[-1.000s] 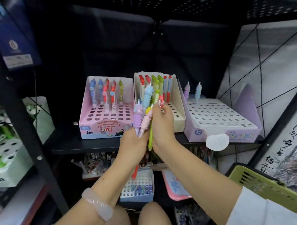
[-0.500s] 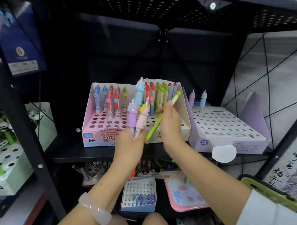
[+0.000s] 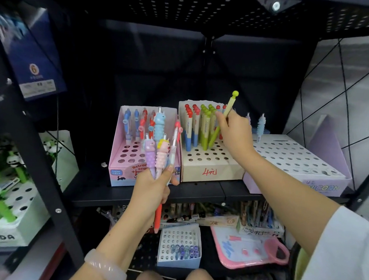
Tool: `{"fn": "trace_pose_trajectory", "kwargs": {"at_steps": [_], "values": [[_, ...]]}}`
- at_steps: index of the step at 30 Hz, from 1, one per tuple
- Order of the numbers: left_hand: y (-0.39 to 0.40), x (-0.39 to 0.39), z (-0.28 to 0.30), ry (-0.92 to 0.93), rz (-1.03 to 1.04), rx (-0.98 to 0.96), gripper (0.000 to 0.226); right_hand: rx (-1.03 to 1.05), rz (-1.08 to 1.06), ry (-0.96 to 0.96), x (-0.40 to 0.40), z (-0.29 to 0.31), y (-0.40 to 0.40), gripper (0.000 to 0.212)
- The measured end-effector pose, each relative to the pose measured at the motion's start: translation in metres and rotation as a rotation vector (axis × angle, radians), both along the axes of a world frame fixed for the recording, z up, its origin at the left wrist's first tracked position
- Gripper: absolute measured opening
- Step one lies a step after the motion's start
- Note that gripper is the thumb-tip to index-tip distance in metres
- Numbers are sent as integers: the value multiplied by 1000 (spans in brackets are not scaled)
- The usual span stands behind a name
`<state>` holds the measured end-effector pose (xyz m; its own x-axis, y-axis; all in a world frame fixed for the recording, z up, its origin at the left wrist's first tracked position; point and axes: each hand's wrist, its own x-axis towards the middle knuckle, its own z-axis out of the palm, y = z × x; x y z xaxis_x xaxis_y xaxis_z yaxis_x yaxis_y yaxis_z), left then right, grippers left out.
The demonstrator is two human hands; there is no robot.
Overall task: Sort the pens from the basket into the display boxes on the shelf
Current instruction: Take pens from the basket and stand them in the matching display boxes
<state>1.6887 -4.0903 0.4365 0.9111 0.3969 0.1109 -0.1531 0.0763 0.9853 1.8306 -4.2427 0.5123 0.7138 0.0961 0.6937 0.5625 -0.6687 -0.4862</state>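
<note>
Right hand (image 3: 235, 131) pinches a green pen (image 3: 222, 120) over the beige box (image 3: 209, 172); left hand (image 3: 152, 189) grips unsorted pens (image 3: 160, 151) beside it

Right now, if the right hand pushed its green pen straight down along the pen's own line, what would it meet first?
Probably the cream box: the green pen in the right hand slants down toward its holed top, beside the green pens standing there. Depth is unclear.

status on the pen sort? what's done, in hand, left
Done: pens already stand in the back rows of the pink box, beige box and purple box.
In hand: right hand lowers a green pen tip-first into the beige box beside matching green ones.
Left: left hand grips a bunch of pens, unicorn-topped ones included. Basket contents not visible.
</note>
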Motion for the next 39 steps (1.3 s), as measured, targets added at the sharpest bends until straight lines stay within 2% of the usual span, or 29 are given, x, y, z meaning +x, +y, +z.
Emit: {"fn": "trace_pose_trajectory", "kwargs": {"at_steps": [5, 15, 22, 24, 27, 29, 31, 34, 36, 39], "values": [[-2, 1, -2, -3, -31, 2, 29, -96, -2, 106, 9, 3, -2, 35], [-2, -1, -4, -16, -47, 15, 36, -213, 3, 154, 16, 4, -1, 43], [-2, -3, -5, -13, -44, 28, 37, -387, 132, 388, 12, -16, -6, 30], [-2, -4, -4, -8, -35, 39, 38, -404, 115, 393, 10, -17, -7, 29], [-3, -5, -2, -9, -25, 21, 37, -174, 31, 204, -2, -9, -5, 24], [-5, -6, -1, -17, -26, 2, 35, -19, 86, 128, -17, -3, 3, 18], [-7, -7, 2, -35, -33, -14, 31, 30, 309, 287, -33, 1, 17, 15], [-5, -11, 2, -45, -52, -1, 29, 86, 611, 586, -50, 2, 37, 30], [1, -14, 2, -20, -38, 1, 34, 164, 712, 655, -55, 2, 46, 31], [14, -20, 1, -2, -9, 17, 39, 251, 748, 649, -58, 6, 58, 24]]}}
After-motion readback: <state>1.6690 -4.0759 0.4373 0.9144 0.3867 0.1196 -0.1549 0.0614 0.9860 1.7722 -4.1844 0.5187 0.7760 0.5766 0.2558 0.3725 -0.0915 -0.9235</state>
